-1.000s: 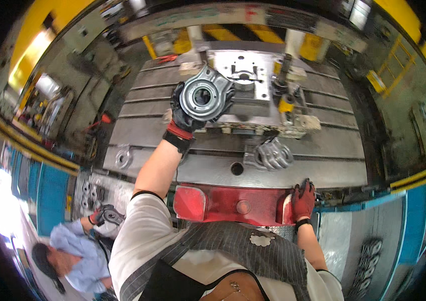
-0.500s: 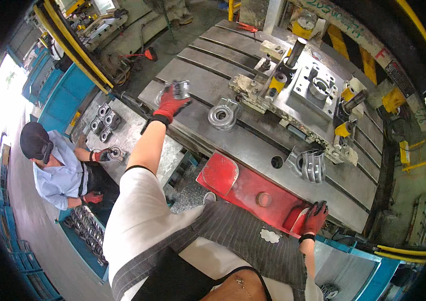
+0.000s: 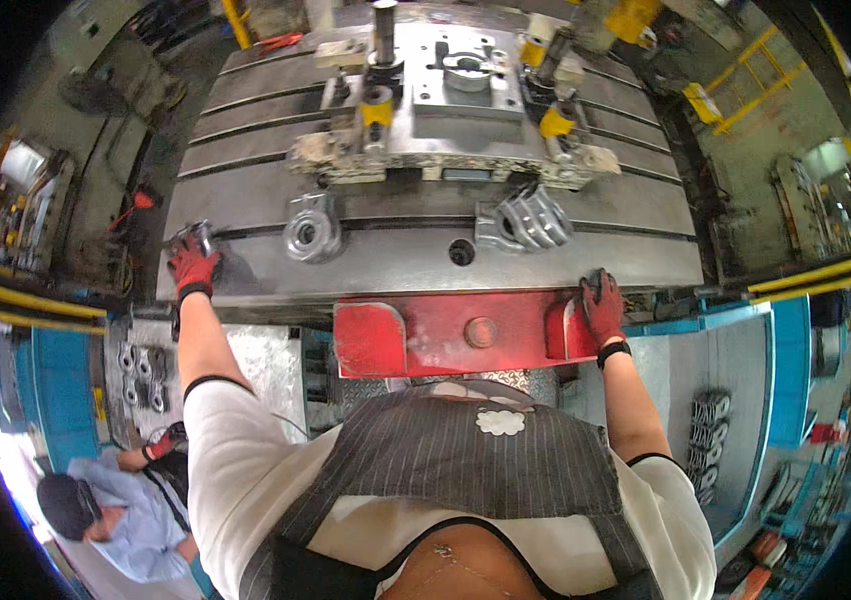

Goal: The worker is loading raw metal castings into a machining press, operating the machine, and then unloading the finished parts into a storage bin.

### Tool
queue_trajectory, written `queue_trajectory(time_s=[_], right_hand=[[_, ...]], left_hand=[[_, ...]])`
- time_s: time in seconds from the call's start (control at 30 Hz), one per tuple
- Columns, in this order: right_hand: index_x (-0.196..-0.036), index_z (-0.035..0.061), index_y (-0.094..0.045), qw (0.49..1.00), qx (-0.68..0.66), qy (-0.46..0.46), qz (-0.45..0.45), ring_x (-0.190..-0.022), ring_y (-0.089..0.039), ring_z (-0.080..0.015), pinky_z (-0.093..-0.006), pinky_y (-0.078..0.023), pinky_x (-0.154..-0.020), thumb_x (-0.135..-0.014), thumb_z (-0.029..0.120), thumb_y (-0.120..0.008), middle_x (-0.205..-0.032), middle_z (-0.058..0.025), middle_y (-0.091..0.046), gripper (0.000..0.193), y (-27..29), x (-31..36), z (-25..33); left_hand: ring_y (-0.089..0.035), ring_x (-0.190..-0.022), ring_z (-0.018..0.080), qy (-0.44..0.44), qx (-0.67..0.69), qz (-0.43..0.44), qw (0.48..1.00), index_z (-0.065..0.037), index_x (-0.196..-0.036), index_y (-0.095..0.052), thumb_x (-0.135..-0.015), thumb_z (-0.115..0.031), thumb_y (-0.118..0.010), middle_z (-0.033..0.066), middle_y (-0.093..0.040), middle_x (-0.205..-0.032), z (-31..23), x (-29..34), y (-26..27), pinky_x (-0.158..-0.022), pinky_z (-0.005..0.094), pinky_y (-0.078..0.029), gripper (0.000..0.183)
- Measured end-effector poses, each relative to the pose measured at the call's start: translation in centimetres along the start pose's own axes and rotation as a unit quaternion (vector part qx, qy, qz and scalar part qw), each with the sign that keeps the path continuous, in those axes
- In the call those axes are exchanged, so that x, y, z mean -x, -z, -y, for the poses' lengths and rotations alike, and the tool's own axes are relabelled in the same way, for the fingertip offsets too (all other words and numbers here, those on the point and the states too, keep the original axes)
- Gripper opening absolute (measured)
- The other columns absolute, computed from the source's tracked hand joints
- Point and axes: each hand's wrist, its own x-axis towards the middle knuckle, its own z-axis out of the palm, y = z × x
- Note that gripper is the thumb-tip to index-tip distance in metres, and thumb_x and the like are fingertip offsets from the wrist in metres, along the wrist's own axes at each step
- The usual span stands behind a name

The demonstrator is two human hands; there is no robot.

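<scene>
My left hand point(image 3: 193, 265), in a red glove with dark fingertips, is at the left end of the slotted steel press bed point(image 3: 395, 270). Its fingers are closed on a shiny metal ring part point(image 3: 203, 234), which they partly cover. Another metal ring part point(image 3: 312, 232) lies on the bed to the right of that hand. Farther right, several ribbed metal parts point(image 3: 530, 218) sit in a cluster. My right hand point(image 3: 601, 305), also red-gloved, rests with fingers stretched out against the right guard of a red control box point(image 3: 435, 335) at the bed's front edge.
Behind the parts stands a die set point(image 3: 465, 125) with upright posts and yellow collars. A co-worker point(image 3: 115, 510) is at lower left by a table with several ring parts point(image 3: 143, 377). More parts point(image 3: 708, 440) lie in a bin at right. Yellow rails point(image 3: 825, 275) flank the bed.
My view has swung round to face the bed squarely. My left hand, which held the metal ring part raised, is now down at the bed's left end. My right hand stays at the control box.
</scene>
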Motion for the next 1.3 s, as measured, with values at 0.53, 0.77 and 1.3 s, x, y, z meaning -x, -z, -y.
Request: queue_trajectory(time_s=[0.53, 0.77, 1.3], right_hand=[[-0.141, 0.0087, -0.018, 0.929, -0.253, 0.142, 0.228, -0.129, -0.029, -0.0327, -0.038, -0.026, -0.105, -0.052, 0.042, -0.082, -0.139, -0.0184, -0.031, 0.115, -5.9, -15.9, 3.2], [-0.139, 0.0089, -0.024, 0.918, -0.282, 0.182, 0.209, -0.127, -0.032, -0.0323, -0.0391, -0.028, -0.104, -0.052, 0.034, -0.083, -0.137, -0.0183, -0.033, 0.108, -4.7, -16.2, 4.2], [-0.138, 0.0171, -0.027, 0.788, -0.589, 0.066, 0.169, -0.116, -0.044, -0.0265, -0.0372, -0.041, -0.091, -0.073, 0.033, -0.066, -0.129, -0.0161, -0.039, 0.077, 4.1, -25.6, 24.3]], left_hand=[[-0.029, -0.123, 0.0409, -0.489, 0.283, -0.081, 0.821, -0.017, -0.125, -0.049, -0.07, -0.042, -0.065, 0.0231, -0.032, -0.134, -23.8, 23.7, 1.7, -0.102, 0.0487, -0.025, 0.063], [-0.033, -0.122, 0.0376, -0.482, 0.254, -0.028, 0.838, -0.014, -0.119, -0.052, -0.07, -0.04, -0.065, 0.0204, -0.038, -0.131, -24.0, 23.8, 0.5, -0.101, 0.0466, -0.029, 0.057], [-0.038, -0.119, 0.0347, -0.484, 0.246, -0.047, 0.838, -0.013, -0.113, -0.056, -0.071, -0.036, -0.063, 0.0172, -0.044, -0.127, -24.3, 24.0, 0.9, -0.1, 0.0458, -0.03, 0.048]])
